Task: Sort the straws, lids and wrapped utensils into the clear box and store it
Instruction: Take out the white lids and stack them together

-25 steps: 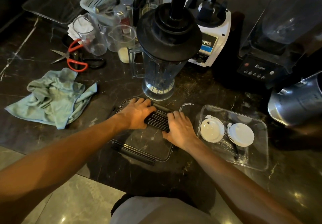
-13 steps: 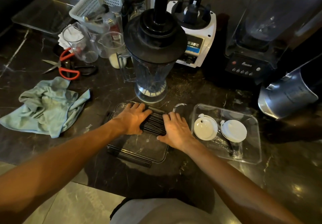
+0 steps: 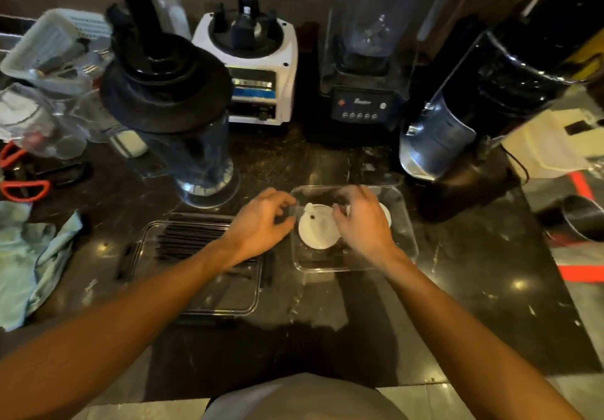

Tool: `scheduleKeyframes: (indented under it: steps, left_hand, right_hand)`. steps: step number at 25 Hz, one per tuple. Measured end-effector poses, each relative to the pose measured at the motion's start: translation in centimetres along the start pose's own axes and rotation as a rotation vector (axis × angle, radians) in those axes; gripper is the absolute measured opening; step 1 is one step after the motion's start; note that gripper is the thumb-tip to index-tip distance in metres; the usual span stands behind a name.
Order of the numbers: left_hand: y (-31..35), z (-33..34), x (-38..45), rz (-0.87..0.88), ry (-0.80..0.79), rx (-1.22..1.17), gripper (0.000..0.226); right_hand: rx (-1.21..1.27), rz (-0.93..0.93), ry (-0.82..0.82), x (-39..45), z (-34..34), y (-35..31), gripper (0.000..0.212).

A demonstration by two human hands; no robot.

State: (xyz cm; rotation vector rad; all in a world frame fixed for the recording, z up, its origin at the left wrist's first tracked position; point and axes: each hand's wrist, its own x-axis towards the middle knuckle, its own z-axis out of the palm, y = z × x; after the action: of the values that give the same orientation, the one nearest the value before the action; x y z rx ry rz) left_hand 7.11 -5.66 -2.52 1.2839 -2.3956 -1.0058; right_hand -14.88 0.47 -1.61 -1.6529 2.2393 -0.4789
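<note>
At frame centre the right hand hovers over the clear box, fingers curled down onto the white lids; whether it grips one I cannot tell. The left hand sits at the box's left edge, fingers loosely bent, holding nothing visible. Black straws lie in the tray at lower left.

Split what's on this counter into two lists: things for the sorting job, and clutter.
Job: black straws, white lids, clear box, clear tray.
Clutter: blender jug, white blender base, black blender, scissors, cloth, basket.
</note>
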Motion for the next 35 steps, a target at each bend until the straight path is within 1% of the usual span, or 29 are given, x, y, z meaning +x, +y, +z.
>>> scheduleKeyframes:
  steps: [1, 2, 5, 6, 8, 11, 13, 16, 18, 21, 23, 25, 27, 29, 31, 32, 35]
  left_hand:
    - [1.2, 1.1, 0.9, -0.007, -0.023, -0.014, 0.041]
    - [2.2, 1.9, 1.6, -0.023, -0.019, 0.038, 0.045]
    - [4.4, 4.1, 2.7, -0.023, 0.053, 0.32, 0.048]
    - [4.9, 4.5, 2.9, 0.001, 0.066, 0.353, 0.046]
    - [5.6, 5.2, 3.3, 0.038, 0.056, 0.292, 0.042]
    - [5.8, 5.9, 3.2, 0.01, -0.021, 0.132, 0.04]
    - [5.7, 6.1, 3.3, -0.008, -0.073, 0.133, 0.044]
    - [5.7, 6.5, 3.9, -0.051, -0.169, 0.233, 0.06]
    - [5.9, 7.1, 4.7, -0.045, -0.216, 0.373, 0.071]
    - [6.0, 8.2, 5.6, -0.011, -0.228, 0.547, 0.085]
    - [5.9, 8.9, 5.8, -0.017, -0.239, 0.676, 0.088]
    - [5.8, 9.2, 6.0, -0.036, -0.247, 0.768, 0.083]
    - [5.8, 8.9, 6.3, -0.055, -0.253, 0.801, 0.075]
    - [5.9, 8.3, 6.5, -0.078, -0.272, 0.807, 0.07]
    - [5.9, 8.0, 6.4, -0.063, -0.263, 0.74, 0.059]
    - [5.8, 7.7, 6.2, -0.057, -0.249, 0.651, 0.051]
    - [5.5, 6.5, 5.8, -0.092, -0.214, 0.284, 0.032]
  right_hand:
    - [-0.026, 0.06, -0.032, 0.0, -0.5, 1.4, 0.036]
    - [-0.055, 0.096, -0.073, -0.1, -1.0, 2.4, 0.038]
    - [-0.142, 0.122, -0.218, -0.5, -1.5, 4.9, 0.046]
    - [-0.168, 0.12, -0.256, -0.5, -1.5, 5.5, 0.05]
    - [-0.224, 0.103, -0.314, -0.4, -1.2, 6.4, 0.055]
    - [-0.331, 0.033, -0.323, -0.4, -0.6, 7.3, 0.061]
    - [-0.408, -0.011, -0.309, -0.2, -0.3, 7.6, 0.065]
    - [-0.507, -0.037, -0.336, 0.1, -0.1, 7.7, 0.073]
    - [-0.524, -0.043, -0.352, 0.3, -0.2, 7.6, 0.071]
    - [-0.488, -0.03, -0.357, 0.5, -0.8, 7.4, 0.065]
    - [-0.449, -0.016, -0.333, 0.4, -1.3, 7.4, 0.059]
    - [-0.396, 0.012, -0.284, 0.2, -1.7, 7.2, 0.053]
    - [-0.35, 0.033, -0.23, 0.1, -2.1, 7.1, 0.049]
    - [-0.362, 0.019, -0.177, 0.1, -2.4, 7.0, 0.045]
    - [-0.353, -0.009, -0.099, 0.0, -2.9, 7.0, 0.044]
    - [-0.319, -0.015, -0.054, 0.0, -3.2, 7.0, 0.043]
    - [-0.154, 0.027, 0.086, 0.3, -4.0, 6.9, 0.04]
